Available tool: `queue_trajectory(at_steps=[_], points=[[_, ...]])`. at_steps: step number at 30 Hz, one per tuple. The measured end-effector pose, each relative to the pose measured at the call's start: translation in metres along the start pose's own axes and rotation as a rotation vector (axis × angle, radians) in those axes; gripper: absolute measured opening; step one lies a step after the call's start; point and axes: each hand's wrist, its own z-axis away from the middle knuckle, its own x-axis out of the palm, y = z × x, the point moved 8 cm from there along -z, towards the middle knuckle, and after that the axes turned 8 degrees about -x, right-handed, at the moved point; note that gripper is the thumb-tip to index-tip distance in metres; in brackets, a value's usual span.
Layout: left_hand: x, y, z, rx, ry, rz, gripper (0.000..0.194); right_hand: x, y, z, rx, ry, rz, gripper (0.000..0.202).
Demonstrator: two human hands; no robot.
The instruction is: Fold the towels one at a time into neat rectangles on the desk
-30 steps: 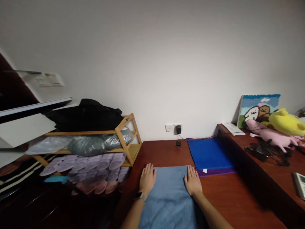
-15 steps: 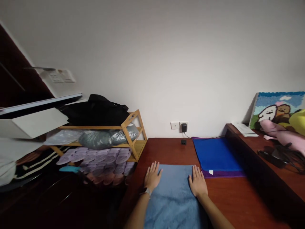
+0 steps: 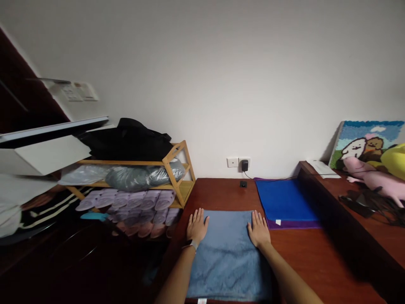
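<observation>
A grey-blue towel (image 3: 228, 257) lies spread on the reddish-brown wooden table (image 3: 224, 194), with soft creases across its middle and a white label at its near edge. My left hand (image 3: 197, 227) rests flat on its far left corner, fingers stretched out. On the far right corner lies my right hand (image 3: 259, 230), also flat with the fingers extended and the thumb apart. Neither hand grips the cloth. To the right, a bright blue cloth (image 3: 286, 200) sits on top of a purple cloth (image 3: 297, 226) with a white tag.
A wooden shoe rack (image 3: 179, 173) with lilac slippers (image 3: 129, 199) and a black bag (image 3: 126, 141) stands left. A raised ledge on the right bears a pink plush toy (image 3: 373, 177) and cables. A black plug (image 3: 244, 165) sits in the wall socket. Part of another person shows far left.
Both hands stay flat at the towel's far corners, slightly further left in view. The camera has tipped down a little, so the towel's near edge and label now show.
</observation>
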Motion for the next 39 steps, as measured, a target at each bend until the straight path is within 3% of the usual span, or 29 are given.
queue_trajectory(at_steps=[3,6,10,13,16,21,23,25,27,30,33,36,39], points=[[-0.015,0.02,0.023,0.029,0.034,0.01,0.067,-0.012,-0.004,0.01,0.029,-0.035,-0.004,0.067],[-0.02,0.069,0.066,0.231,0.027,0.087,0.061,-0.02,-0.013,0.041,-0.008,0.041,-0.002,0.065],[-0.01,0.13,0.126,0.432,-0.057,0.154,0.056,0.0,-0.017,0.101,-0.004,0.009,-0.019,0.065],[0.0,0.14,0.147,0.452,-0.142,0.146,0.058,0.014,-0.018,0.126,-0.002,-0.042,-0.018,0.067],[0.003,0.111,0.145,0.414,-0.173,0.111,0.059,0.014,-0.018,0.131,-0.01,-0.027,-0.025,0.068],[0.001,0.007,0.126,0.222,-0.114,0.019,0.063,0.015,-0.015,0.128,-0.02,-0.001,-0.031,0.067],[-0.001,-0.023,0.123,0.178,-0.088,0.002,0.063,0.015,-0.015,0.128,-0.023,0.011,-0.032,0.067],[-0.003,-0.038,0.122,0.175,-0.078,-0.007,0.062,0.013,-0.015,0.128,-0.028,0.01,-0.029,0.066],[-0.007,-0.038,0.124,0.186,-0.073,-0.018,0.06,0.011,-0.015,0.132,-0.01,-0.008,-0.015,0.066],[-0.019,-0.012,0.135,0.22,-0.016,-0.004,0.058,0.008,-0.016,0.144,0.025,0.001,0.006,0.066],[-0.026,0.043,0.158,0.349,0.027,0.055,0.056,0.011,-0.022,0.163,0.004,0.042,0.008,0.066],[-0.022,0.1,0.185,0.485,-0.011,0.108,0.054,0.02,-0.025,0.178,-0.014,0.043,0.008,0.067],[-0.013,0.12,0.202,0.522,-0.078,0.126,0.054,0.023,-0.027,0.183,-0.024,0.047,0.001,0.067]])
